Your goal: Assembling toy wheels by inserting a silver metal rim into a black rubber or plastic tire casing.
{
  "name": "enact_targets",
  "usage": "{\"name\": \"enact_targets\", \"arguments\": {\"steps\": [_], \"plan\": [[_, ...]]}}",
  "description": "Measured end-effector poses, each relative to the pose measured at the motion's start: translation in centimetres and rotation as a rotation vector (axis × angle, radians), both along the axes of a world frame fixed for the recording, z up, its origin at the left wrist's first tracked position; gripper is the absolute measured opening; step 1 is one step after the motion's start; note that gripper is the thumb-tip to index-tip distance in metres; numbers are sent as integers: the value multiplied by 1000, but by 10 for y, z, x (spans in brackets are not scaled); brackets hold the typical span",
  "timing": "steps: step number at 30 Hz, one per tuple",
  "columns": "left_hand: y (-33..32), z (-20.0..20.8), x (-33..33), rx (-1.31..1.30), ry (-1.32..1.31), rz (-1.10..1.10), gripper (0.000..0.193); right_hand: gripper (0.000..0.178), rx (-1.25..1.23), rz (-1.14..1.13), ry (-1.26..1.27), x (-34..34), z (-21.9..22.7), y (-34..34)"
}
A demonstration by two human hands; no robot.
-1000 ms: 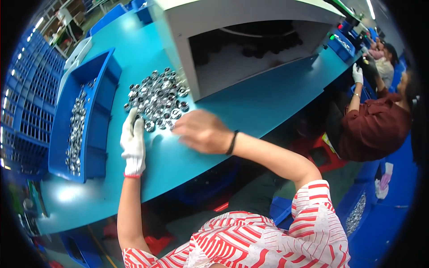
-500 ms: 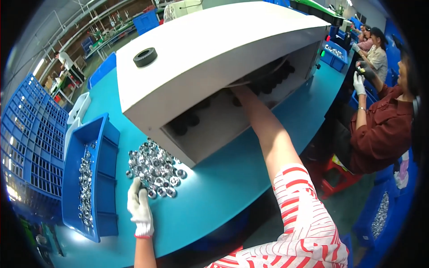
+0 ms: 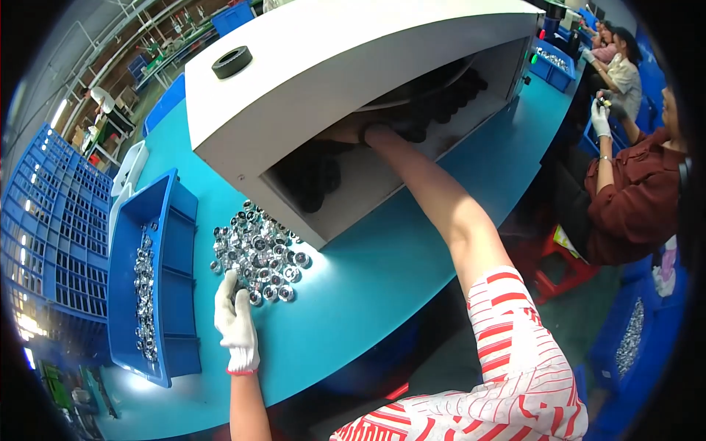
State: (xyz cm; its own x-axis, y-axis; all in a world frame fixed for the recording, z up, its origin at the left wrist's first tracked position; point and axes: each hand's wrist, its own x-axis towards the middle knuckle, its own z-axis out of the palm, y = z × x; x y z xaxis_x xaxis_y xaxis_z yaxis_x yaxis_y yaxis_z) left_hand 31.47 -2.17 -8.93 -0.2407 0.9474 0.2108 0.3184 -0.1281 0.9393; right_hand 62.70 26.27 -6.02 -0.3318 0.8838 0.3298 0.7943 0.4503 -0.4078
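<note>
My left hand (image 3: 235, 323), in a white glove, rests at the near edge of a pile of small shiny clear-and-dark knob-like pieces (image 3: 259, 250) on the teal table. Its thumb and forefinger are apart, and no piece shows between them. My right forearm reaches into the front opening of a large white box-shaped machine (image 3: 243, 125). There my right hand (image 3: 342, 132) is in shadow, with a dark band at the wrist. Its fingers are too dark to read. Rows of dark round holders (image 3: 316, 180) line the inside, close to that hand.
Left of the pile stands a blue bin (image 3: 176, 272) with more shiny pieces, beside a blue slatted crate (image 3: 55, 242). A black ring (image 3: 232, 62) lies on the machine's top. To the right a co-worker in a dark red shirt (image 3: 636, 198) sits by a red stool (image 3: 562, 275).
My right hand has moved left and deeper inside the machine. The left hand stays by the pile, its fingertips shifted slightly. The whole view has shifted a little.
</note>
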Motion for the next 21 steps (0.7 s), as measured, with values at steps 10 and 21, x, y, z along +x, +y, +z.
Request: {"name": "enact_targets", "arguments": {"steps": [10,21], "plan": [[-2,2,0,14,50,11,39,66,108,-102,-48,-12,-11,-108],[-4,-4,-3,29,8,35,39,44,281,223,55,-26,-33,-170]]}}
